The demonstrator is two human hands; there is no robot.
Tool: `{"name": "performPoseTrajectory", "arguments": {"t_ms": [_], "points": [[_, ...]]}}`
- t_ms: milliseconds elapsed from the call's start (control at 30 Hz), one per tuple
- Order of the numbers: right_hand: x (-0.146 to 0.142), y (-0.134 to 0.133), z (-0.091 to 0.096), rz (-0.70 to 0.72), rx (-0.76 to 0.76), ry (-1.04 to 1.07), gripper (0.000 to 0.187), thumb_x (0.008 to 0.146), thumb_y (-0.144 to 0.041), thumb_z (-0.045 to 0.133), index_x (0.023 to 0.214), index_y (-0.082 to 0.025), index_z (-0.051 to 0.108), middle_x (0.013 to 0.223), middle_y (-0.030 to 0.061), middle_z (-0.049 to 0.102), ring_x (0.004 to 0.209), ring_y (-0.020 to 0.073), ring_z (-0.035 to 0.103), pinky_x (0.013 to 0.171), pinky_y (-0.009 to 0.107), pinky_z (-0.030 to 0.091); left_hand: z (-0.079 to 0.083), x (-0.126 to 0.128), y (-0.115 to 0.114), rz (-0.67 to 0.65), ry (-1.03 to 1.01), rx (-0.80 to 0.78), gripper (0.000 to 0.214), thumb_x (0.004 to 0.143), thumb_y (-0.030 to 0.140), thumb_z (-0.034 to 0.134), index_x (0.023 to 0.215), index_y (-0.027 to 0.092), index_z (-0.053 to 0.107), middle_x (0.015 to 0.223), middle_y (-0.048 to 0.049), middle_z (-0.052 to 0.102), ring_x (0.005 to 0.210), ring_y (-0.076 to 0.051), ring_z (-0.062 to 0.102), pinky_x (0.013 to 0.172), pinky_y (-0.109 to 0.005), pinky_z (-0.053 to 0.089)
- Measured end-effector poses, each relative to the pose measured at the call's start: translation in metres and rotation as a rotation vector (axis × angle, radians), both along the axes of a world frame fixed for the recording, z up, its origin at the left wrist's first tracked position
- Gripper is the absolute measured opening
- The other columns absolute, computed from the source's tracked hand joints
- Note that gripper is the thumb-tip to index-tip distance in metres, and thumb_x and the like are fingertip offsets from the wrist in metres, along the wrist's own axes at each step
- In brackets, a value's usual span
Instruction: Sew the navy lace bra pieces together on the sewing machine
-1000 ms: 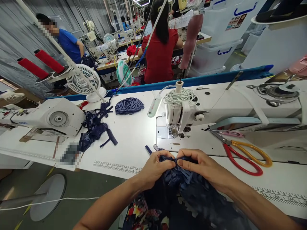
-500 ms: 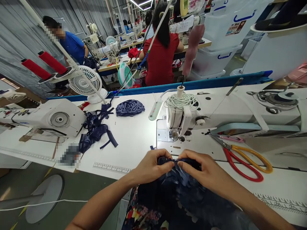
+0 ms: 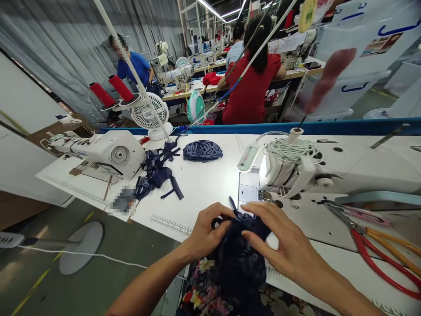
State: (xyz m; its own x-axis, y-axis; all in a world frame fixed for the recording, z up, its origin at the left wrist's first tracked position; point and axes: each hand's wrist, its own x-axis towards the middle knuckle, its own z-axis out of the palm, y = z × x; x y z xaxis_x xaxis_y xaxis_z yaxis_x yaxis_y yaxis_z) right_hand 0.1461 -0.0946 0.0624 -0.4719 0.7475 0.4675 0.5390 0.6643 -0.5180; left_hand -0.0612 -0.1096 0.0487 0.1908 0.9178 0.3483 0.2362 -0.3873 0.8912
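Bright ceiling tubes (image 3: 211, 9), edges stretched, dark cloth (image 3: 241, 256) slightly blurred

White fan (image 3: 146, 112) near two red thread cones (image 3: 121, 88).

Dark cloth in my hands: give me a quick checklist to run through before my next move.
1. Left hand has the cloth: ok, pinched between thumb and fingers.
2. Right hand has a firm grip: not ok, thumb and fingers are spread apart.
3. Scissors out of the way: ok, lying to the right, apart from both hands.
4. Patterned piece away from the hands: ok, on the table beyond them.
5. Needle of the nearer machine raised: cannot tell, not clearly visible.
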Motion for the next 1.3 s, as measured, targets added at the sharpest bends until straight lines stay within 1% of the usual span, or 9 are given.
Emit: {"name": "performPoseTrajectory", "arguments": {"t_ms": [200,267,400,567,667,767,1000,1167,1300], "points": [[-0.019,0.006,-0.006,0.099,-0.055,-0.002,0.01,0.094,-0.028,0.05,0.1,-0.027,0.058,0.089,0.0026,0.065,0.089,0.0204,0.061,0.086,0.041,0.046,0.013,-0.012,-0.013,0.005,-0.023,-0.089,0.021,0.084,0.012,0.056,0.104,0.018,0.061,0.098,-0.006,0.06,0.092,-0.018,0.058,0.085,-0.031,0.047],[-0.021,0.005,-0.006,0.093,-0.064,0.011,0.01,0.095,-0.027,0.049,0.098,-0.026,0.058,0.088,0.0032,0.065,0.086,0.0202,0.06,0.084,0.04,0.045,0.011,-0.013,-0.015,0.032,0.008,-0.02,0.027,0.082,0.013,0.062,0.109,0.019,0.059,0.102,-0.0069,0.059,0.096,-0.019,0.057,0.087,-0.032,0.047],[-0.016,0.007,-0.003,0.141,-0.198,0.03,0.013,0.094,-0.033,0.053,0.104,-0.027,0.059,0.094,0.0037,0.065,0.088,0.0197,0.06,0.08,0.036,0.048,0.001,-0.011,-0.014,0.085,0.086,0.135,0.011,0.09,0.013,0.058,0.099,0.019,0.06,0.092,-0.0048,0.061,0.089,-0.016,0.057,0.081,-0.028,0.046],[-0.006,0.013,-0.001,0.2,-0.398,0.038,0.019,0.099,-0.033,0.043,0.099,-0.027,0.061,0.09,0.0047,0.063,0.079,0.0176,0.06,0.064,0.028,0.047,0.007,-0.012,-0.011,0.031,0.003,-0.166,0.01,0.094,0.023,0.056,0.087,0.017,0.059,0.085,-0.003,0.059,0.081,-0.014,0.054,0.076,-0.025,0.043],[-0.004,0.014,0.0,0.236,-0.345,0.013,0.021,0.099,-0.031,0.042,0.107,-0.028,0.061,0.091,0.0053,0.062,0.073,0.0161,0.058,0.058,0.027,0.044,0.016,-0.014,-0.01,-0.003,-0.054,-0.319,0.015,0.094,0.027,0.055,0.084,0.016,0.059,0.082,-0.0019,0.057,0.077,-0.013,0.052,0.073,-0.024,0.042],[-0.004,0.012,0.005,0.272,-0.233,-0.081,0.024,0.099,-0.026,0.039,0.11,-0.029,0.06,0.099,0.0051,0.061,0.06,0.0117,0.051,0.053,0.026,0.039,0.021,-0.013,-0.01,0.035,-0.051,-0.308,0.015,0.091,0.027,0.058,0.081,0.016,0.059,0.08,-0.0017,0.057,0.077,-0.013,0.051,0.074,-0.024,0.042],[-0.012,0.006,0.009,0.152,-0.197,-0.106,0.016,0.091,-0.041,0.055,0.093,-0.025,0.057,0.104,0.0078,0.061,0.091,0.0211,0.06,0.07,0.031,0.048,0.021,-0.014,-0.01,0.042,-0.074,-0.312,0.016,0.09,0.03,0.06,0.083,0.016,0.061,0.08,-0.0015,0.058,0.079,-0.014,0.051,0.076,-0.024,0.042],[-0.009,0.01,0.014,0.197,-0.461,-0.037,0.017,0.094,-0.036,0.049,0.084,-0.025,0.057,0.094,0.0046,0.063,0.086,0.0188,0.059,0.071,0.029,0.048,0.02,-0.017,-0.01,0.025,-0.082,-0.357,0.019,0.09,0.034,0.06,0.084,0.016,0.061,0.081,-0.0016,0.057,0.079,-0.014,0.051,0.076,-0.024,0.042],[-0.01,0.011,0.021,0.222,-0.58,-0.06,0.017,0.092,-0.041,0.053,0.098,-0.027,0.06,0.1,0.0045,0.063,0.086,0.0188,0.058,0.069,0.029,0.048,0.021,-0.016,-0.011,0.005,-0.087,-0.345,0.019,0.091,0.033,0.059,0.085,0.016,0.062,0.081,-0.0018,0.057,0.079,-0.014,0.051,0.076,-0.024,0.042]]}}
